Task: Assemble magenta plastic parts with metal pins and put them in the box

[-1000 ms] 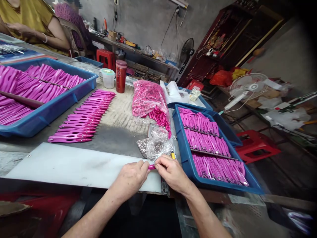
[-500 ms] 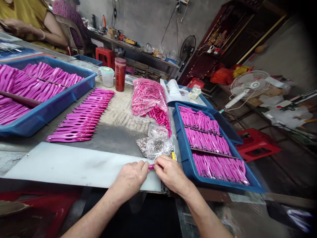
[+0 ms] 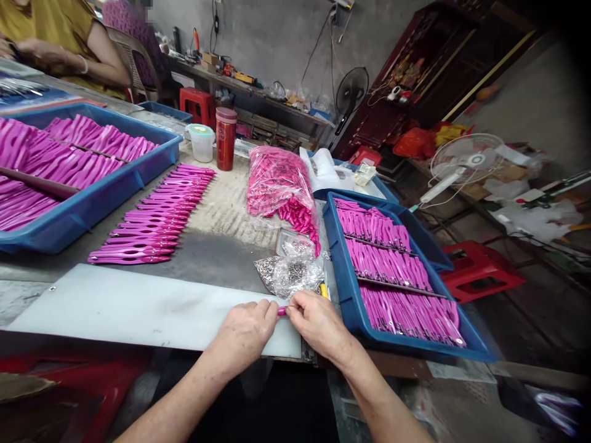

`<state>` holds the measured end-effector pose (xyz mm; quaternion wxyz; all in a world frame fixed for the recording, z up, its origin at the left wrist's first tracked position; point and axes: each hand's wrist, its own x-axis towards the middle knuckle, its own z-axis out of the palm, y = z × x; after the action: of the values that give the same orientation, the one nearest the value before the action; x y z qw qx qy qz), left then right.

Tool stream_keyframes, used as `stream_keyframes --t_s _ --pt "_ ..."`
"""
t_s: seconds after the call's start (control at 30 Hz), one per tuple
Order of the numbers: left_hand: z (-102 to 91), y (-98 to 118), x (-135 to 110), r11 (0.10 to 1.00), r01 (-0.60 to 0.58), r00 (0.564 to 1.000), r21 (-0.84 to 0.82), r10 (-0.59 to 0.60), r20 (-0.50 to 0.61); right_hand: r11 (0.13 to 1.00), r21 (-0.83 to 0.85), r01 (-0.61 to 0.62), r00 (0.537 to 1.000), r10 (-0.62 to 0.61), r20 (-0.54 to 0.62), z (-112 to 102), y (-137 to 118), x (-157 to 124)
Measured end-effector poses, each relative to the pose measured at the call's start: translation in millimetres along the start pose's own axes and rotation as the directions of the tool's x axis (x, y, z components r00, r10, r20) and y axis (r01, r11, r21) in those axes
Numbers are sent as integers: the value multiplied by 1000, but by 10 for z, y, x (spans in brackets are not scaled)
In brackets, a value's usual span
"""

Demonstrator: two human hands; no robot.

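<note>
My left hand (image 3: 247, 329) is closed around a small glossy pink piece (image 3: 282, 311), and only its right end shows between my hands. My right hand (image 3: 318, 323) pinches at that end with thumb and forefinger; anything tiny between those fingertips is too small to make out. Both hands are over the right end of a white board (image 3: 115, 301) at the table's front edge. Just beyond them lies an open clear plastic bag (image 3: 295, 280) of small metal parts. Behind it, a larger clear bag (image 3: 279, 181) spills similar pink pieces.
A row of long magenta handles (image 3: 150, 224) lies left of centre. Blue trays of magenta pieces stand left (image 3: 99, 197) and right (image 3: 339, 286). A red tumbler (image 3: 226, 141) and a lidded tub (image 3: 202, 144) stand behind. A co-worker in yellow (image 3: 60, 31) sits far left.
The view has shifted very slightly. Both hands keep the same grip on the pink piece, with almost no visible movement.
</note>
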<state>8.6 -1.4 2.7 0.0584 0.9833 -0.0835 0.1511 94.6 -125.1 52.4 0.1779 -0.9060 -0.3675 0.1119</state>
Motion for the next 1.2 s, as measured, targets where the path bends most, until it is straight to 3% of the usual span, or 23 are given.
stream_keyframes --t_s 0.27,0.4,0.5,0.7,1.2 --pt "-27 -11 10 998 21 997 -57 -25 -77 998 45 40 999 -41 24 -117 54 17" --pt "-69 -7 24 996 56 994 -74 -63 -91 998 54 46 994 -40 -102 -203 121 138" --pt "-82 -9 31 996 50 995 -68 -55 -78 999 -38 20 987 -26 -158 -210 180 282" --pt "-74 -12 32 996 49 994 -75 -56 -94 915 -401 -45 999 40 -21 -113 219 477" --pt "-77 -13 25 993 40 997 -110 -47 -65 879 -477 1 999 25 49 -62 168 580"
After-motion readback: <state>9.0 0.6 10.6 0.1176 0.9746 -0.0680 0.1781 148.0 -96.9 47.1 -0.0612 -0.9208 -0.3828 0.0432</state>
